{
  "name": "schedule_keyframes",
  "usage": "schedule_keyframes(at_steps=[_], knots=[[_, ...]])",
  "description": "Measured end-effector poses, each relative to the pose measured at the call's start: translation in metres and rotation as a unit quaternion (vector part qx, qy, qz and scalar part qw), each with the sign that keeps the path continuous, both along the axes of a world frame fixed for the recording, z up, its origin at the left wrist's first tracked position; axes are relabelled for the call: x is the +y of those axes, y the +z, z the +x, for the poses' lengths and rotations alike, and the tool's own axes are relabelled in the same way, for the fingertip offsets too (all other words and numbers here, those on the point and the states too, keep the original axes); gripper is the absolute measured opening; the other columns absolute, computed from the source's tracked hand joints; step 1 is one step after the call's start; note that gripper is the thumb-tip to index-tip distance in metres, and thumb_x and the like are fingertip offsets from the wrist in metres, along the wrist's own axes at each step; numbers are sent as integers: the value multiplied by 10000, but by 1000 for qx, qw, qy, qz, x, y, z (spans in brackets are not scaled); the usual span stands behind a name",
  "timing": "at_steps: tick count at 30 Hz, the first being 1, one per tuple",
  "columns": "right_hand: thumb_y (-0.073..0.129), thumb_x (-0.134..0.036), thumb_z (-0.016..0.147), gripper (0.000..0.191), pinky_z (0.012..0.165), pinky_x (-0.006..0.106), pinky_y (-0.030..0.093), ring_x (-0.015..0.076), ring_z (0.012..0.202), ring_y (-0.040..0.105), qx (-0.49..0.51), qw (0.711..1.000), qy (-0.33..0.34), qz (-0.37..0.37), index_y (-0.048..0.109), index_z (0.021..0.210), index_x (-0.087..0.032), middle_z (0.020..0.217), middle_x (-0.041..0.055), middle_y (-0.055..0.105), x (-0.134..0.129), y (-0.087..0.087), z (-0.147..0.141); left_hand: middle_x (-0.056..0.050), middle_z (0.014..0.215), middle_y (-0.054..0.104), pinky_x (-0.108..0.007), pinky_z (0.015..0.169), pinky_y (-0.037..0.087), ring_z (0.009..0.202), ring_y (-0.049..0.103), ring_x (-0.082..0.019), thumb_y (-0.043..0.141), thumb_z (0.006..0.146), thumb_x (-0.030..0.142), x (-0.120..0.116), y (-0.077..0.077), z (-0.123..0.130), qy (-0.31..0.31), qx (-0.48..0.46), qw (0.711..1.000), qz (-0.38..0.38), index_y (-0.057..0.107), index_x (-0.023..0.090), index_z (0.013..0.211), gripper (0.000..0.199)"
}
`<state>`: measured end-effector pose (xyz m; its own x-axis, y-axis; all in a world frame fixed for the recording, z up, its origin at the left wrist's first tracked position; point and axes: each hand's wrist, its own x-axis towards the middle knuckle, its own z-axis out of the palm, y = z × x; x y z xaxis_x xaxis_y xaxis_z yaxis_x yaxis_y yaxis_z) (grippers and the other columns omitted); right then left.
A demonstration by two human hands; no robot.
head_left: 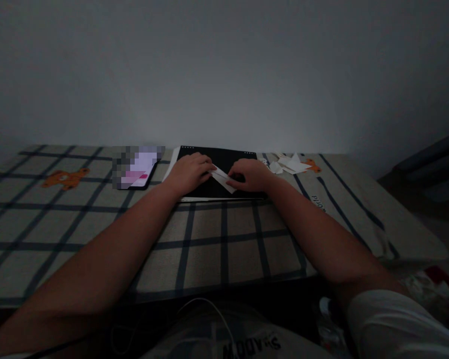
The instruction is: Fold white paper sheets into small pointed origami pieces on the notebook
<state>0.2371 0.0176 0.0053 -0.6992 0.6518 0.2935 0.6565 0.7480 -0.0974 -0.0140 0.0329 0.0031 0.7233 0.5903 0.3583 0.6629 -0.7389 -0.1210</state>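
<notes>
Between my hands lies a narrow folded strip of white paper point(223, 180), slanting down to the right over a black-covered pad point(224, 155). My left hand point(192, 172) rests on the pad, its fingertips pressing the strip's upper left end. At the lower right end, my right hand point(249, 174) pinches the paper's edge between thumb and curled fingers. White pages show under the black cover at its left and front edges. Beyond my right hand sit several pieces of folded white paper point(292, 164).
A checked cloth point(224, 249) with orange bear prints point(65, 178) covers the table. On the left a phone point(140, 169) leans with its screen lit, partly pixelated. The plain wall point(224, 75) rises right behind. A clear bottle point(329, 324) stands below the table edge, near a white cable point(209, 301).
</notes>
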Motion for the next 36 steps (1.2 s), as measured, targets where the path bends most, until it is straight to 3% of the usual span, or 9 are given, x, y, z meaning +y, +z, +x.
schedule_keyframes(at_steps=[5,9,14,17,20,27,36], knots=[[433,-516,971,452,778,333,377,211,867,564,56,998,41,-2,723,929,-172,875,83,662,3,-8,0,-67,1246,673,-360,902,507,1138,619,-247,474,965,270,0,-4,1,22,-2,999,-35,694,209,1190,320],[452,-454,970,384,787,344,414,214,848,564,106,993,42,-2,699,916,-165,855,85,656,8,-15,-2,-49,1329,642,-336,954,506,1194,611,-217,452,978,292,-3,-5,4,7,-8,997,-70,654,217,1261,356],[554,-454,927,367,938,415,456,248,1061,588,158,985,66,-7,672,1123,-167,1105,127,671,17,-23,-3,-57,1383,612,-323,1003,490,1242,589,-201,441,986,321,-9,-5,8,-15,-19,996,-87,620,210,1315,390],[562,-462,927,458,1064,473,405,268,1262,529,129,990,59,-25,629,1283,-182,1338,146,610,19,-28,-3,-62,1391,607,-331,1015,485,1250,584,-200,417,996,335,-10,-4,9,-22,-19,995,-96,623,211,1314,398],[525,-441,952,491,1111,487,370,266,1346,486,89,994,43,-39,584,1370,-191,1442,141,552,18,-30,-4,-69,1395,604,-350,1023,480,1252,582,-212,408,998,354,-8,-4,8,-13,-14,995,-101,636,204,1300,407],[540,-436,947,517,1098,485,386,282,1354,483,46,998,14,-42,574,1390,-171,1463,152,533,15,-27,-5,-81,1219,705,-384,977,493,1115,634,-232,447,976,379,1,-5,2,-2,-13,997,-75,735,179,1124,381],[566,-439,927,493,1044,482,423,303,1266,534,49,998,25,-19,640,1307,-134,1374,187,586,13,-23,-2,-82,1185,721,-411,1008,468,1140,602,-237,448,981,339,4,-6,2,-54,-7,996,-64,719,171,1165,368]])
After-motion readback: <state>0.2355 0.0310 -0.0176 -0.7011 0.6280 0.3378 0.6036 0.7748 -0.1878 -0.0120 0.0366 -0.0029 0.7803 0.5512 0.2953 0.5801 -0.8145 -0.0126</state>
